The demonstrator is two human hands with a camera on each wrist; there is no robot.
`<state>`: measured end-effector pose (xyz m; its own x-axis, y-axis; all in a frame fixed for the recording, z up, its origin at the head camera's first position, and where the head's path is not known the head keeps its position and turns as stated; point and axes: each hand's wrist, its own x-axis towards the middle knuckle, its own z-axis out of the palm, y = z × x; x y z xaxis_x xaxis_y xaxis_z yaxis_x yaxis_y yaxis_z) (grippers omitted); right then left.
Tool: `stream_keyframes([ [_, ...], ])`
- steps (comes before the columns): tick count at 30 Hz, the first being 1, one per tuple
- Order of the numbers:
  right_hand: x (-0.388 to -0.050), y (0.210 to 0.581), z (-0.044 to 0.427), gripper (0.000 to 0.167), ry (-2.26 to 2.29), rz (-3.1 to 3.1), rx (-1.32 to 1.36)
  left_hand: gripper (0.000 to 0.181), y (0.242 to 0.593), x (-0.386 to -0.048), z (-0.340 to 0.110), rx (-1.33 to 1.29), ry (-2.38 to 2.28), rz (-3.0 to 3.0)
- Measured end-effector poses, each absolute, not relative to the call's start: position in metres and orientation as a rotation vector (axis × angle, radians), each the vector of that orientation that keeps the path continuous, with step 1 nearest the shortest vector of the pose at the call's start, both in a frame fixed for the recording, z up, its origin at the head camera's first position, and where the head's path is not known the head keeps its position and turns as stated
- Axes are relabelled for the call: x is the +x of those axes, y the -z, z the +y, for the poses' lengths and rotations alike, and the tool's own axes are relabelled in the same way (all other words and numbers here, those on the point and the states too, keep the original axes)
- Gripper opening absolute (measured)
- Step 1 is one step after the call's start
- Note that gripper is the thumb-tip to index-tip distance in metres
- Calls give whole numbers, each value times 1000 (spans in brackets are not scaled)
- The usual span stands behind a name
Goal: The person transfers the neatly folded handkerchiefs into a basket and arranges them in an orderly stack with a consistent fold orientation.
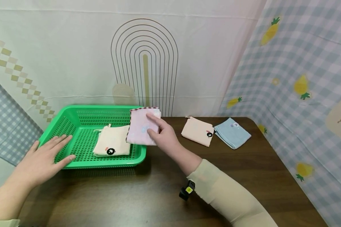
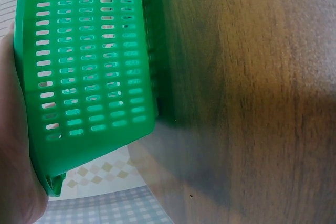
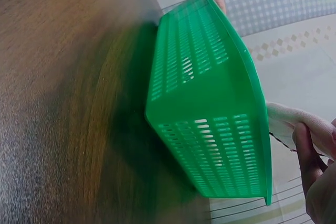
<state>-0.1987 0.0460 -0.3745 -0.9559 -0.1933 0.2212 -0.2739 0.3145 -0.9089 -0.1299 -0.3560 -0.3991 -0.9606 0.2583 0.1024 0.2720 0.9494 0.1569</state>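
A folded lilac cloth (image 1: 142, 127) with a dark striped edge is pinched in my right hand (image 1: 163, 132), above the right rim of the green basket (image 1: 102, 163). The right wrist view shows the same cloth (image 3: 294, 121) between thumb and fingers, just past the rim. Inside the basket lies a folded cream cloth (image 1: 115, 142) with a black eye design, partly behind the lilac one. My left hand (image 1: 46, 157) rests on the basket's left front rim with its fingers spread. Only its edge (image 2: 13, 145) shows in the left wrist view.
On the brown table (image 1: 164, 195), right of the basket, lie another folded cream cloth (image 1: 197, 130) and a folded blue cloth (image 1: 233, 133) that touch at their edges. Patterned curtains (image 1: 204, 47) hang behind and at the sides of the table.
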Motion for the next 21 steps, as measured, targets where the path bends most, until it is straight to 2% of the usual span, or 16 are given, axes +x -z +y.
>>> stream_keyframes([
  [21, -198, 374, 16, 51, -1760, -2529, 483, 82, 399, -131, -357, -417, 255, -3023],
])
